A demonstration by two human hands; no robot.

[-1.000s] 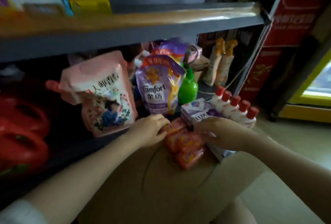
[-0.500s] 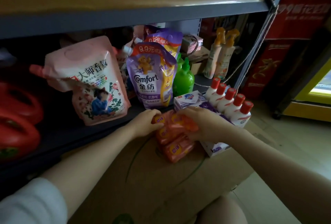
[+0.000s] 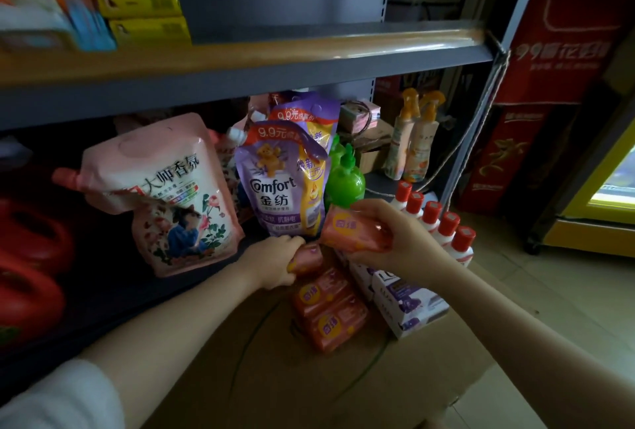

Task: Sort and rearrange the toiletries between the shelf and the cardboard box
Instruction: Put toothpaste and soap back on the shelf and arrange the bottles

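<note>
- Change from half a second back: the right hand (image 3: 395, 243) has lifted one orange soap pack (image 3: 354, 231) clear of the stack, up to centre frame in front of the green bottle (image 3: 345, 181); before, that pack lay low with the others.
- Right-hand grip: fingers curled over the top edge, thumb beneath, closed firmly round the raised pack, which tilts slightly.
- The left hand (image 3: 275, 263) has come in from the left and now clamps a second orange soap pack (image 3: 307, 258) at the far end of the stack, fingers wrapped tight round it; it sits just below and left of the raised one.
- Two more orange packs (image 3: 330, 308) lie stacked on the cardboard box (image 3: 309, 387), lower centre.
- Just right of them, white-and-purple soap cartons (image 3: 410, 301) rest on the box, partly behind the right wrist.
- A row of white bottles with red caps (image 3: 443, 222) runs along the right side, beyond the cartons.
- On the shelf (image 3: 240, 81) behind: a pink refill pouch (image 3: 165, 195) at centre left, a purple softener pouch (image 3: 281, 184) beside it, two spray bottles (image 3: 412, 140) further right.
- Red jugs (image 3: 31, 257) sit at the left edge; yellow boxes (image 3: 144, 16) on the upper shelf, upper left.
</note>
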